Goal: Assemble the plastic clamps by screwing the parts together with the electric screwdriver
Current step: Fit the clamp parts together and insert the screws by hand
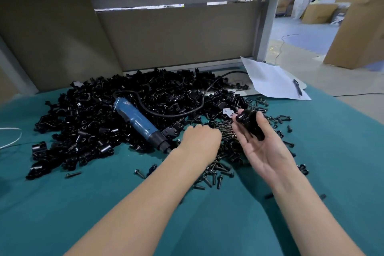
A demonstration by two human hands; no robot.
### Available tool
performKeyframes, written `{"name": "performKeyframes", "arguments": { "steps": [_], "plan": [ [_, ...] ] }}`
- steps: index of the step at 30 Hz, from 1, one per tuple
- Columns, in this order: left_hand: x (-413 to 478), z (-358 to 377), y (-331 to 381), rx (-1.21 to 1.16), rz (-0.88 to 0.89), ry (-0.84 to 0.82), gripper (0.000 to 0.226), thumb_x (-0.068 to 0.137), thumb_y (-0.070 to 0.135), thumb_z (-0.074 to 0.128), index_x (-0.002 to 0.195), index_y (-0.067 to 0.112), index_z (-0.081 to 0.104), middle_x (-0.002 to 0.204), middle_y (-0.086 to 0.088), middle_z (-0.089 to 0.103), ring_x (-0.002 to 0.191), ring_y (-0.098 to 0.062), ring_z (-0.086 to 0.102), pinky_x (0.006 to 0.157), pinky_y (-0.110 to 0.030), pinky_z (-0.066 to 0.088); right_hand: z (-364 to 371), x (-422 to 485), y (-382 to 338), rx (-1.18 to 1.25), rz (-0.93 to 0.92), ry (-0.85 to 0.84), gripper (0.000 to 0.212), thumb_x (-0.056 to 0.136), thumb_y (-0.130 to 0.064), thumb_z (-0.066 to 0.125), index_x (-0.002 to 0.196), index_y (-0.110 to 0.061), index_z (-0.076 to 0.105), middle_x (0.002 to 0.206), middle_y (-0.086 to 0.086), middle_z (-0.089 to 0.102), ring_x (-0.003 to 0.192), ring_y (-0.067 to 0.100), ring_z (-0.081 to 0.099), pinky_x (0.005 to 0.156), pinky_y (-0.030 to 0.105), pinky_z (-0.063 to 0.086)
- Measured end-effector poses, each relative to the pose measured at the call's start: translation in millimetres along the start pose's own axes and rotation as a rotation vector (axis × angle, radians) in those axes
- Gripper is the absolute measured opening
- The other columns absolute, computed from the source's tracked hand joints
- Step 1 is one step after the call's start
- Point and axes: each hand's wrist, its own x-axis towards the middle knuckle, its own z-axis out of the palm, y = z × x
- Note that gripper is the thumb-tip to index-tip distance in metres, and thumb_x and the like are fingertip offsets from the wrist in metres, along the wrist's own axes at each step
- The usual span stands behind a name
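Near half of tabletop (83, 203): open teal cloth, room to move. Far edge walled by cardboard panel (176, 35); rt corner taken by paper (270, 77) w/ pen (297, 88). Centre-left filled by clamp parts pile (93, 114), electric screwdriver (138, 121) lying on it. Knuckles-up on screws (226, 152) is left hand (200, 139), fingertips hidden, can't tell grip. Palm-up right hand (261, 147) curls fingers + thumb round a black clamp (250, 126), shape blurred.

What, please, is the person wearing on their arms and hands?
The left hand and the right hand are bare: no gloves, rings or watch. No sleeve shows on the left arm or the right arm up to the picture's edge.
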Motion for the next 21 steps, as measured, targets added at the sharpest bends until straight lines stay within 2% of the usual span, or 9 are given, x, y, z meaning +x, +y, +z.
{"name": "performKeyframes", "arguments": {
  "steps": [4, 6, 8, 11, 13, 15, 18, 21],
  "plan": [
    [4, -7, 9, 0.009, 0.032, -0.082, 0.011, 0.098, 0.006, 0.053, 0.100, 0.016, 0.049, 0.118, -0.011, 0.060, 0.114, -0.032, 0.054, 0.077, -0.039, 0.035, 0, 0, 2, 0.008, 0.009, 0.027, 0.034, 0.078, -0.015, 0.079, 0.105, 0.002, 0.070, 0.110, 0.031, 0.073, 0.102, 0.036, 0.075, 0.082, 0.040, 0.064],
    [2, -5, 7, -0.043, 0.060, -0.036, 0.010, 0.099, 0.009, 0.053, 0.107, 0.014, 0.050, 0.115, -0.009, 0.062, 0.107, -0.030, 0.056, 0.073, -0.038, 0.037, 0, 0, 3, 0.014, 0.015, 0.024, 0.032, 0.078, -0.013, 0.078, 0.104, 0.003, 0.071, 0.111, 0.031, 0.072, 0.103, 0.037, 0.075, 0.080, 0.041, 0.065],
    [-3, -2, -1, -0.270, 0.065, 0.063, 0.010, 0.100, 0.016, 0.052, 0.110, 0.015, 0.050, 0.105, -0.002, 0.063, 0.090, -0.021, 0.057, 0.069, -0.032, 0.040, -1, 0, 3, 0.010, 0.041, 0.012, 0.032, 0.078, -0.012, 0.078, 0.105, 0.003, 0.070, 0.111, 0.035, 0.071, 0.102, 0.040, 0.075, 0.077, 0.041, 0.065],
    [-14, 0, -19, -0.880, -0.011, 0.204, 0.010, 0.099, 0.023, 0.059, 0.109, 0.025, 0.060, 0.091, 0.012, 0.065, 0.072, -0.001, 0.059, 0.062, -0.016, 0.047, -3, 3, 7, -0.062, 0.082, -0.014, 0.040, 0.084, -0.013, 0.076, 0.117, 0.005, 0.065, 0.113, 0.036, 0.070, 0.103, 0.042, 0.074, 0.077, 0.040, 0.065],
    [-19, 3, -29, -1.145, -0.033, 0.361, 0.010, 0.098, 0.024, 0.063, 0.106, 0.030, 0.065, 0.093, 0.013, 0.070, 0.082, 0.004, 0.063, 0.072, -0.010, 0.050, -5, 5, 12, -0.118, 0.087, -0.057, 0.037, 0.089, -0.013, 0.073, 0.120, 0.006, 0.063, 0.116, 0.033, 0.071, 0.105, 0.042, 0.074, 0.078, 0.039, 0.065],
    [-21, 6, -34, -1.297, -0.035, 0.466, 0.011, 0.098, 0.024, 0.066, 0.107, 0.029, 0.069, 0.097, 0.016, 0.072, 0.091, 0.004, 0.065, 0.080, -0.009, 0.049, -6, 7, 16, -0.167, 0.080, -0.109, 0.033, 0.092, -0.015, 0.070, 0.117, 0.006, 0.065, 0.118, 0.029, 0.072, 0.108, 0.040, 0.073, 0.077, 0.036, 0.065],
    [-20, 11, -32, -1.366, -0.020, 0.481, 0.011, 0.096, 0.022, 0.069, 0.105, 0.027, 0.070, 0.098, 0.020, 0.073, 0.092, 0.003, 0.068, 0.082, -0.010, 0.049, -7, 9, 21, -0.253, 0.062, -0.158, 0.030, 0.091, -0.018, 0.069, 0.108, 0.006, 0.074, 0.118, 0.025, 0.073, 0.110, 0.036, 0.073, 0.079, 0.033, 0.064],
    [-17, 15, -27, -1.347, -0.003, 0.431, 0.008, 0.096, 0.022, 0.069, 0.102, 0.028, 0.070, 0.094, 0.019, 0.073, 0.088, 0.001, 0.068, 0.079, -0.011, 0.050, -7, 9, 25, -0.343, 0.033, -0.164, 0.024, 0.097, -0.017, 0.064, 0.092, -0.003, 0.083, 0.114, 0.023, 0.075, 0.104, 0.031, 0.075, 0.075, 0.028, 0.063]
  ]
}}
